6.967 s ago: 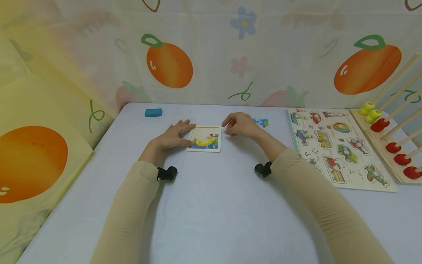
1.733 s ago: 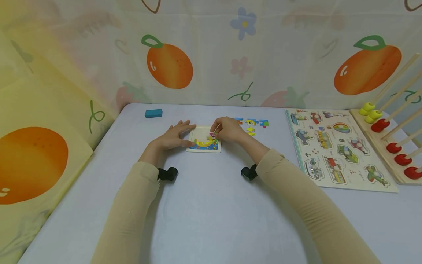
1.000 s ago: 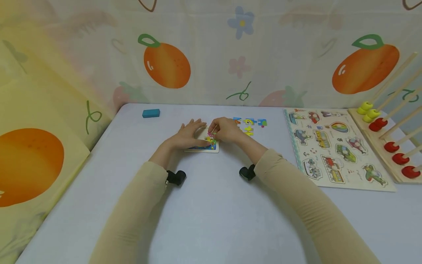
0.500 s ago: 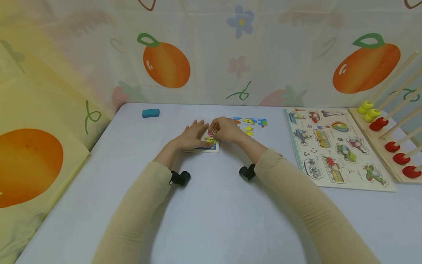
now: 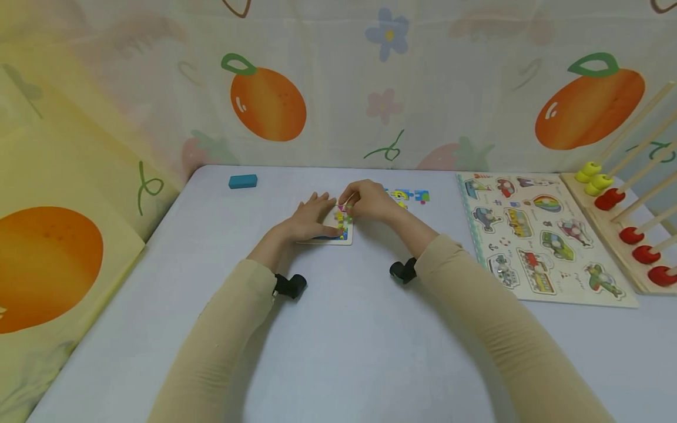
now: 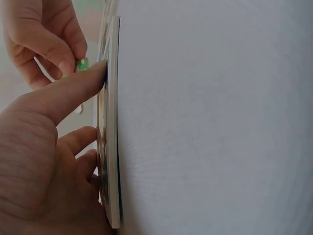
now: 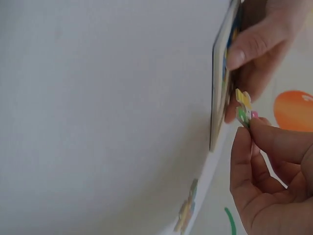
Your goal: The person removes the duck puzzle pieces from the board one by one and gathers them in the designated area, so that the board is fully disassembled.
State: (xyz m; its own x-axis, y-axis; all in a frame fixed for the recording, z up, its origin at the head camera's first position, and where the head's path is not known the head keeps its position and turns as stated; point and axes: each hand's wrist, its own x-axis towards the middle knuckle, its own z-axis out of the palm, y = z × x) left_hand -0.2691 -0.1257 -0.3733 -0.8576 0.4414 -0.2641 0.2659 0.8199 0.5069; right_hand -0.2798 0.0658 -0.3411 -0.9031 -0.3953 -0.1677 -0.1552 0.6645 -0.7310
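Note:
My left hand (image 5: 307,222) lies over a small framed jigsaw puzzle (image 5: 351,235), fingers spread and thumb stretched across the picture. In the left wrist view that thumb (image 6: 80,88) presses onto the puzzle near its edge (image 6: 115,122). At the puzzle's right side, my right hand (image 5: 370,200) pinches a jigsaw piece (image 7: 243,107) coloured yellow, green and pink between thumb and fingertips. The right wrist view shows the piece raised off the board, tilted. Much of the puzzle picture is hidden under my left hand.
Several loose jigsaw pieces (image 5: 421,195) lie behind my right hand, partly covered by it. A teal block (image 5: 243,181) sits at the back left. On the right are a vehicle picture board (image 5: 520,247) and a wooden bead rack (image 5: 608,235) with upright rods.
My left hand has slid right across the puzzle, its thumb now nearer the right edge. My right hand came in to the puzzle, took hold of a piece and has just moved slightly up and right.

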